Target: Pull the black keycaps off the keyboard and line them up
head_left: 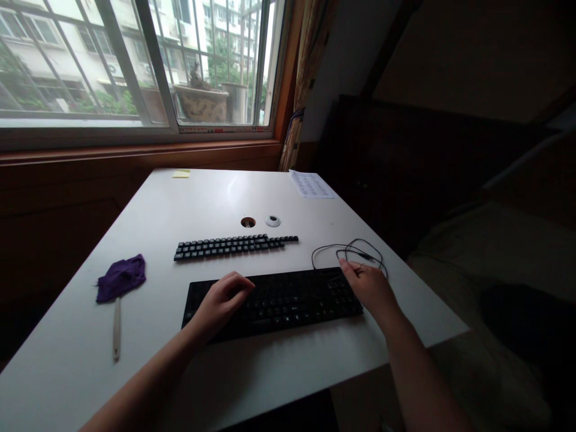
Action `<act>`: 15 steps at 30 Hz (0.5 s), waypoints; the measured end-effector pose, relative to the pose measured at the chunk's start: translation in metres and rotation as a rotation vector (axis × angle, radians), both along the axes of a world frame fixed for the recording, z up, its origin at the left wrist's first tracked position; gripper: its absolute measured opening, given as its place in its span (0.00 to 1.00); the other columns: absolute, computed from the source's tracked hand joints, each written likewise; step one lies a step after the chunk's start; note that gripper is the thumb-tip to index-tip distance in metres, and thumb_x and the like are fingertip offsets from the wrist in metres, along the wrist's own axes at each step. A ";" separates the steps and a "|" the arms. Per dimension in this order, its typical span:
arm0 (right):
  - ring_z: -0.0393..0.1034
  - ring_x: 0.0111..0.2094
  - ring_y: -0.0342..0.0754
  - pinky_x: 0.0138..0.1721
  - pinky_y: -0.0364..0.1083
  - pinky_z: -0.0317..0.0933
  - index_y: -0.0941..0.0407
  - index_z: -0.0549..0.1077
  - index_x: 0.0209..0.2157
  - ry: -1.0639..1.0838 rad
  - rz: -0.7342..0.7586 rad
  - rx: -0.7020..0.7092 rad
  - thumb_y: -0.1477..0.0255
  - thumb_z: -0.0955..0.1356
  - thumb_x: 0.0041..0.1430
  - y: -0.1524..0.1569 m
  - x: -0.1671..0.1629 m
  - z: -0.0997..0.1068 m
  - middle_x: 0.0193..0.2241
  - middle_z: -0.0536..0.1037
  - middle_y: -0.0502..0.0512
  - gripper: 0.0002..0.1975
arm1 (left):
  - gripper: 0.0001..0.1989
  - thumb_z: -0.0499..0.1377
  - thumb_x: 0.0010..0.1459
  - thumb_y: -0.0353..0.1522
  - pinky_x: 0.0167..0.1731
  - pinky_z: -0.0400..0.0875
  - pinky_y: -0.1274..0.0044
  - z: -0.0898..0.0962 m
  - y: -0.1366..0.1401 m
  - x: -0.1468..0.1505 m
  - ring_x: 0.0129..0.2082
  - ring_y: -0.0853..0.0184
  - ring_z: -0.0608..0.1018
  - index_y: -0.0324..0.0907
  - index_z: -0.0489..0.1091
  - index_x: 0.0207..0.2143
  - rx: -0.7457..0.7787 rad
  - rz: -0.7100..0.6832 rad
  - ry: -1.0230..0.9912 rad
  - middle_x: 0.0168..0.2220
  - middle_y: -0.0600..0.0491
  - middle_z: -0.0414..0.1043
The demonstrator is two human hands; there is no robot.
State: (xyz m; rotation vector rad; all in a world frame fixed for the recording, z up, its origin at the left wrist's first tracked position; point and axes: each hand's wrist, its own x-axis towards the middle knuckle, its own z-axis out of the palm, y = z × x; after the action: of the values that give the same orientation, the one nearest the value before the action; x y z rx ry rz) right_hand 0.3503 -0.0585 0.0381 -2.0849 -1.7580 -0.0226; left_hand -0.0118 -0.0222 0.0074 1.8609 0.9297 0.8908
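Note:
A black keyboard lies on the white table in front of me. Over its left part is my left hand, fingers curled in toward the thumb; whatever they may hold is hidden. My right hand is at the keyboard's far right corner, thumb and fingers pinched together, and I cannot make out anything between them. Behind the keyboard, loose black keycaps stand in rows, with a shorter row at the right end. A thin black cable loops on the table just beyond my right hand.
A purple cloth lies at the left, above a pale slim handle. Farther back are a round cable hole, its white cover, printed paper and yellow notes. The white table stands by a window.

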 end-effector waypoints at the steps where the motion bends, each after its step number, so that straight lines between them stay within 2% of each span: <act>1: 0.75 0.31 0.54 0.30 0.45 0.58 0.52 0.79 0.28 -0.003 0.002 -0.001 0.54 0.57 0.67 0.000 -0.001 0.000 0.25 0.80 0.57 0.26 | 0.06 0.56 0.62 0.32 0.40 0.68 0.73 0.000 0.000 0.000 0.38 0.64 0.75 0.42 0.73 0.37 -0.001 -0.001 0.000 0.36 0.51 0.73; 7: 0.76 0.33 0.54 0.31 0.46 0.59 0.51 0.80 0.31 -0.047 0.000 -0.027 0.55 0.58 0.67 -0.001 -0.008 0.000 0.29 0.82 0.58 0.25 | 0.06 0.56 0.62 0.31 0.41 0.68 0.73 -0.002 0.000 0.000 0.39 0.64 0.75 0.42 0.73 0.37 0.002 -0.004 -0.007 0.37 0.51 0.73; 15: 0.75 0.30 0.53 0.28 0.46 0.56 0.52 0.79 0.29 -0.083 -0.008 -0.047 0.56 0.56 0.68 -0.001 -0.011 -0.001 0.26 0.81 0.58 0.27 | 0.05 0.56 0.62 0.30 0.41 0.68 0.74 0.000 0.001 0.001 0.39 0.64 0.75 0.42 0.73 0.37 -0.002 0.000 -0.004 0.37 0.52 0.73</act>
State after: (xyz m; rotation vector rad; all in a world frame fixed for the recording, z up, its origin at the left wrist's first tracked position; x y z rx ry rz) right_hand 0.3394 -0.0593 0.0376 -2.1530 -1.8145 -0.0718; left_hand -0.0108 -0.0214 0.0072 1.8565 0.9273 0.8929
